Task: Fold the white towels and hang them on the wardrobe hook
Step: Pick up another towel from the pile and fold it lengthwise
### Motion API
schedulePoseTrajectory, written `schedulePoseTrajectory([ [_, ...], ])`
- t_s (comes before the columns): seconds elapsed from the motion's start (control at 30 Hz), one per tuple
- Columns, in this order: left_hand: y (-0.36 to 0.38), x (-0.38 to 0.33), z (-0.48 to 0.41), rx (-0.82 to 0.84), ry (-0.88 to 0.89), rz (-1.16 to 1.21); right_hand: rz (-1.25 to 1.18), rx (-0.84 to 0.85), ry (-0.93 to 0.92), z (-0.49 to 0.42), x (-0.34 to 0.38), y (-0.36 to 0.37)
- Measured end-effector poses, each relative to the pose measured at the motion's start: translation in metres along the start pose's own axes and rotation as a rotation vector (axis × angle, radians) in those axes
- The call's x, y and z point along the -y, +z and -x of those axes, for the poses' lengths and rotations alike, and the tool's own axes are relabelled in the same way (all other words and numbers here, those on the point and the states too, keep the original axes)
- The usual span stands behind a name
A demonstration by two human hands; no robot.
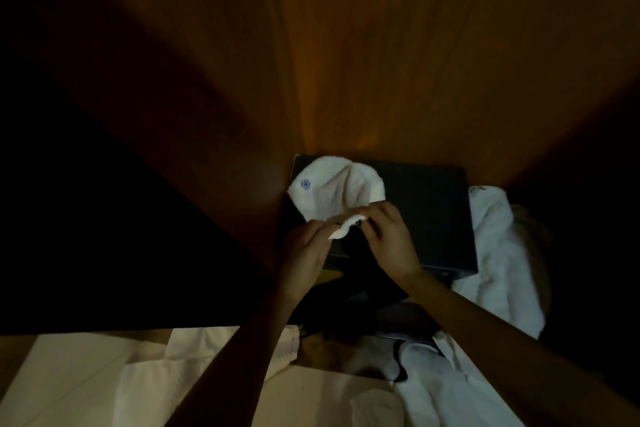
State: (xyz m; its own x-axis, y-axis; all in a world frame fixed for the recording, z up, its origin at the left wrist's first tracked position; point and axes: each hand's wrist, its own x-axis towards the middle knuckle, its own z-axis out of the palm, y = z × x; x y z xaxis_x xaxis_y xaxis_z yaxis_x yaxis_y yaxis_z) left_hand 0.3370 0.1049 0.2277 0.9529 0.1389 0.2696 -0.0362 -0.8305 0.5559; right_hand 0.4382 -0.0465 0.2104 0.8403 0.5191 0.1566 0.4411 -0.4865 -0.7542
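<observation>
A small white towel with a blue logo on its left corner lies spread over the top of a dark box inside the wardrobe. My left hand and my right hand both pinch the towel's near edge, which is bunched and lifted between them. A larger white towel is heaped to the right of the box. More white cloth lies on the floor in front. No hook is in view.
Brown wooden wardrobe panels rise behind the box. A dark wardrobe side fills the left. Pale floor shows at the bottom left, with white cloth spread over it.
</observation>
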Motion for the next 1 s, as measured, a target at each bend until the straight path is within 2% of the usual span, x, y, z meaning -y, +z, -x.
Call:
schedulePoseTrajectory([
  [0.13,-0.056,-0.058,-0.043,0.107,-0.055,0.104,-0.102,0.007,0.123,-0.008,0.054,-0.081],
  [0.3,-0.145,-0.159,-0.095,0.049,0.010,0.339,-0.242,-0.027,0.232,-0.009,0.132,-0.192],
  [0.47,-0.240,-0.265,-0.128,-0.006,-0.019,0.548,-0.366,-0.147,0.210,0.002,0.227,-0.294],
  [0.6,-0.307,-0.338,-0.145,-0.049,0.096,0.625,-0.492,-0.155,0.187,0.026,0.288,-0.352],
  [0.67,-0.336,-0.367,-0.150,-0.078,0.155,0.631,-0.444,-0.140,0.181,0.037,0.312,-0.368],
  [0.77,-0.377,-0.409,-0.153,-0.109,0.236,0.637,-0.288,-0.224,0.167,0.052,0.348,-0.391],
  [1.0,-0.489,-0.484,-0.165,-0.255,0.367,0.573,-0.009,-0.576,0.032,0.070,0.442,-0.480],
])
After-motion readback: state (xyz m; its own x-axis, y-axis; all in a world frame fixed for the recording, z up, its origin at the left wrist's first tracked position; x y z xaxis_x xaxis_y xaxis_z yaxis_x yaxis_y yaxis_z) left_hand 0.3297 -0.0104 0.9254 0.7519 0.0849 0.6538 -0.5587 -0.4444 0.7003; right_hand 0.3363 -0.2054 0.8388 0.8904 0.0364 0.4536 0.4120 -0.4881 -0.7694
